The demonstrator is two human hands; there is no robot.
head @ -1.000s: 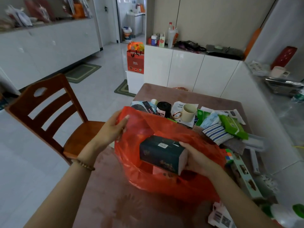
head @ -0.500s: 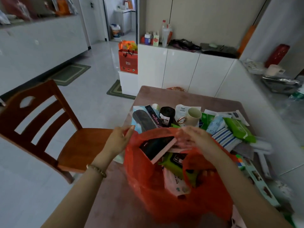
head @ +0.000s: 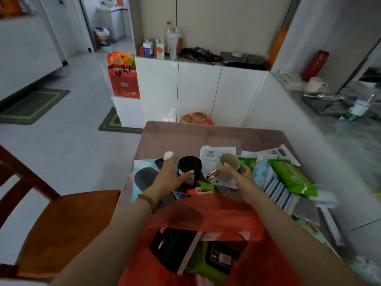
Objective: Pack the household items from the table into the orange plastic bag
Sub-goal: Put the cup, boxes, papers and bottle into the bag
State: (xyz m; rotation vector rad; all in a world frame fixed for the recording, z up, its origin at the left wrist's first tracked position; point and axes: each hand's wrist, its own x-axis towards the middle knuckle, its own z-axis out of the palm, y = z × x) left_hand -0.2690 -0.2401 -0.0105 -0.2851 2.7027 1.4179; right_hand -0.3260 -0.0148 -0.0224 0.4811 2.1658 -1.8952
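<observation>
- Bag: orange plastic bag (head: 216, 219) at the table's (head: 206, 135) near edge, mouth open toward me. A dark box (head: 175, 247) with a pale edge lies inside, beside a green pack (head: 214, 259) with a dark label; its print is too blurred to read.
- Change: a second ago my right hand was lowering that dark box into the bag while my left held the rim. Now the box is in, and both hands have left the bag. I judge one item packed and the next pick starting.
- Left hand (head: 169, 178): open, fingers spread, empty, reaching at the black cylindrical container (head: 189, 165) near the table's left edge; contact unclear.
- Right hand (head: 240, 179): open, empty, just beside the cream mug (head: 227, 166); not gripping yet.
- Remaining stock, right side of table: green wipes pack (head: 290, 176), blue-striped packet (head: 276, 190), white paper slips (head: 216, 154) with a barcode-like mark beyond the mug. No brand legible.
- Estimate: most items are still unpacked.
</observation>
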